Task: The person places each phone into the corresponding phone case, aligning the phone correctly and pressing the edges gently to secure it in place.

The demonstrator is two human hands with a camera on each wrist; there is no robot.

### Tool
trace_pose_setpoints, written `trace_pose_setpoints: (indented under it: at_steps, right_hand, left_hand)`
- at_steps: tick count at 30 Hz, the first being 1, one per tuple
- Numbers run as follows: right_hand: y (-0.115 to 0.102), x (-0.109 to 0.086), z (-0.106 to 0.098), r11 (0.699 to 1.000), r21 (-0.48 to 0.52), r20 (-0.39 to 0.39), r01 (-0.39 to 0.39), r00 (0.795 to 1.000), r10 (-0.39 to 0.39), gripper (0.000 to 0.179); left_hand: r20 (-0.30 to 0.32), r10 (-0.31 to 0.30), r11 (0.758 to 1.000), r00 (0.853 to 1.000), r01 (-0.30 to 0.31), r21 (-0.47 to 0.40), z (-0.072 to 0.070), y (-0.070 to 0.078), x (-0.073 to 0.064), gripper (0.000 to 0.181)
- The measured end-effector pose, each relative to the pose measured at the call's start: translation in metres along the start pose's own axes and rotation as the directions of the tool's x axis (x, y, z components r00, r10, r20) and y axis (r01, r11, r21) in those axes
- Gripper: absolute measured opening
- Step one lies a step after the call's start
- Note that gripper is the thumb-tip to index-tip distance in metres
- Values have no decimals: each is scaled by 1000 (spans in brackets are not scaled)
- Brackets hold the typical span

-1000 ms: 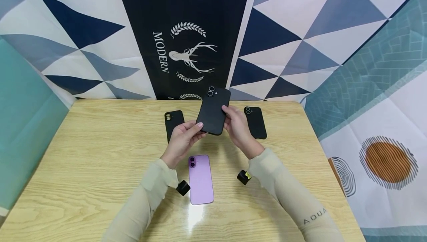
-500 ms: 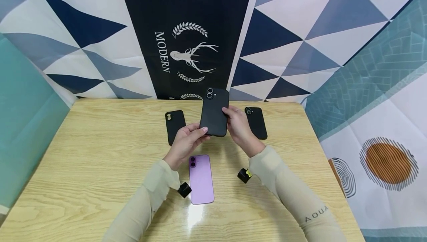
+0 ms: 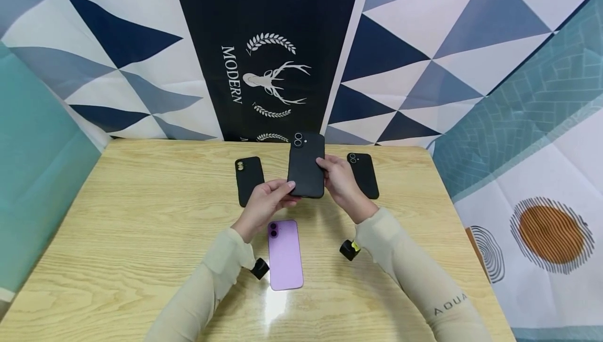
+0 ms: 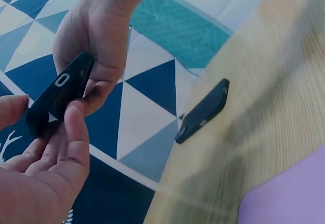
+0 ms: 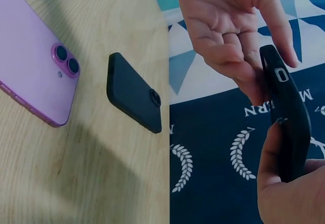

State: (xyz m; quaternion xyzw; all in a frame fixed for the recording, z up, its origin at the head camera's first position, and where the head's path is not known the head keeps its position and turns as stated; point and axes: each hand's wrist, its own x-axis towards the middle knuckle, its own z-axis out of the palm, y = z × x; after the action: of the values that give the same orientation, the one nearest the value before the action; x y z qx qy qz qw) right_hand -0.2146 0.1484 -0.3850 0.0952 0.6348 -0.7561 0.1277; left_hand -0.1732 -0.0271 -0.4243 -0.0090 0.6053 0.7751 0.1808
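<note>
A black phone case (image 3: 306, 169) is held up over the back of the table, its back with the two camera rings facing the head camera. My left hand (image 3: 266, 203) pinches its lower left corner, thumb on the back. The right hand (image 3: 343, 179) grips the right edge, thumb also on the back. Both wrist views show the case edge-on, with a small oblong cutout. A purple phone (image 3: 285, 255) lies back up on the table, nearer than the hands. Beyond my left hand lies another black case (image 3: 249, 177), table showing through its camera holes.
A third black case (image 3: 363, 175) lies on the table behind my right hand, with ringed camera openings. The wooden table (image 3: 155, 211) ends at a patterned cloth wall (image 3: 377, 80). Cloth also hangs along the left and right sides.
Both hands have lowered the held case slightly and turned it from a tilt to nearly straight. The purple phone and the two cases on the table have stayed in place.
</note>
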Motion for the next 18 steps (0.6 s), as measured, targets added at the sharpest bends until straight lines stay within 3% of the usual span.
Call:
trace_pose_setpoints:
  at_steps: [3,7,13,16,18]
  right_hand:
    - [1,0,-2,1000,-9,6,-4,1000,4,40]
    - [2,2,-7,1000,-22,-2,-18,1000,18,41]
    - [9,8,-15,999,-17,-29,-49,998,48,43]
    - [13,12,-20,998,-37,-45,-52,998,50,41]
    - [16,14,-23,996,-63,-55,-56,997,52,40]
  left_hand:
    - [-38,1,998,999,2,59,-4,-1,2,32]
    - [-117,42,976,992,-16,218,-17,-2,4,31]
    - [-254,111,882,961,22,470,-41,-2,7,29]
    - [-286,128,839,950,50,541,-53,-3,10,31]
    - [-306,133,824,943,66,563,-60,-4,12,32]
